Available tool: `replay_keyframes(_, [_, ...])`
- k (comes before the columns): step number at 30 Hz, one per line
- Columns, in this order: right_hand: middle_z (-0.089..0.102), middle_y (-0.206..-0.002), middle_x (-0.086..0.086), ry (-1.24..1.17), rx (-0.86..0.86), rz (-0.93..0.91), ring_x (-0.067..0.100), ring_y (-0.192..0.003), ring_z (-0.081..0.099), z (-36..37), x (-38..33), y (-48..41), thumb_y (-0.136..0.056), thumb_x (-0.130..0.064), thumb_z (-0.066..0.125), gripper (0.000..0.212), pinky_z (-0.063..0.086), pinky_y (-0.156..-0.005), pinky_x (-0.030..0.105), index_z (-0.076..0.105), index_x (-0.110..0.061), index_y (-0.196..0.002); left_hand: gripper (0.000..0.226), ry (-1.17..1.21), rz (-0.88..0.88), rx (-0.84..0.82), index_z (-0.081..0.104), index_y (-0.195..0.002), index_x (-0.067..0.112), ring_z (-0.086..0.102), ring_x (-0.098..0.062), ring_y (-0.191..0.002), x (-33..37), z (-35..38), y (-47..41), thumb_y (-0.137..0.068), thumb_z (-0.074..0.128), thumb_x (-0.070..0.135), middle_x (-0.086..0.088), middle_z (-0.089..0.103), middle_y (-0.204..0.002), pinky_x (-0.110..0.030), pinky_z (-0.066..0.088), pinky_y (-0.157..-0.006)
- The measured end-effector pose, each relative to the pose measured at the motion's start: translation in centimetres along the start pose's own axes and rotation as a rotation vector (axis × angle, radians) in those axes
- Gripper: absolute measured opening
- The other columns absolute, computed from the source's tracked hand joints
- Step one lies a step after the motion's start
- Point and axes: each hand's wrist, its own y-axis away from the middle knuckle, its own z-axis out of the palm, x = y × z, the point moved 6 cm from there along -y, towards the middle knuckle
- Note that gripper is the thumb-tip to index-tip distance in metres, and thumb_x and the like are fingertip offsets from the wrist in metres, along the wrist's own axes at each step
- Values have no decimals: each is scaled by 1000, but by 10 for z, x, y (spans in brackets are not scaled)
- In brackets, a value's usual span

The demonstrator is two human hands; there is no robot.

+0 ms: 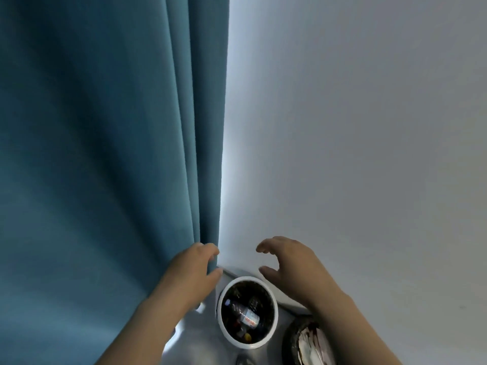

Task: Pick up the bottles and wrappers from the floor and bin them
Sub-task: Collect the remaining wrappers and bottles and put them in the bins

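Observation:
A round white bin point(274, 302) with a dark liner stands on the floor in the corner, seen from above. Inside it lies a clear plastic bottle point(245, 314) with a red and white label, among other small litter. My left hand point(195, 270) is raised above and to the left of the bin, fingers loosely curled, holding nothing, close to the curtain's edge. My right hand point(287, 262) hovers above and to the right of the bin, fingers relaxed and spread, empty.
A teal curtain point(105, 154) hangs on the left and reaches down beside the bin. A pale wall point(355, 127) fills the right. A dark round object with white contents point(305, 343) sits right of the bin on the grey floor point(195, 341).

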Motion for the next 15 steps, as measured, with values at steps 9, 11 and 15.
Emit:
replay_keyframes(9, [59,-124,-13,25,-172,-341,9,-112,57,5,-38,-67,-88,-27,60,38,44,-94,22,57,-29,-126,31,101,-349,172,53,-119,26,56,-12,-107,-32,-10,20,-90,56,34,10,55,-118,-25,45,-91])
replay_keyframes(11, [60,-121,-11,44,-217,-427,10,-109,58,10,-49,-77,-88,-25,59,37,45,-92,23,58,-29,-125,32,123,-439,212,53,-120,27,56,-11,-106,-39,-6,33,-89,56,35,12,56,-118,-25,46,-90])
replay_keyframes(15, [60,-121,-12,88,-317,-613,9,-107,57,29,-82,-83,-87,-25,58,36,45,-91,22,58,-28,-123,34,152,-614,329,50,-124,30,54,-7,-111,-54,-3,72,-91,54,37,14,54,-123,-18,41,-89])
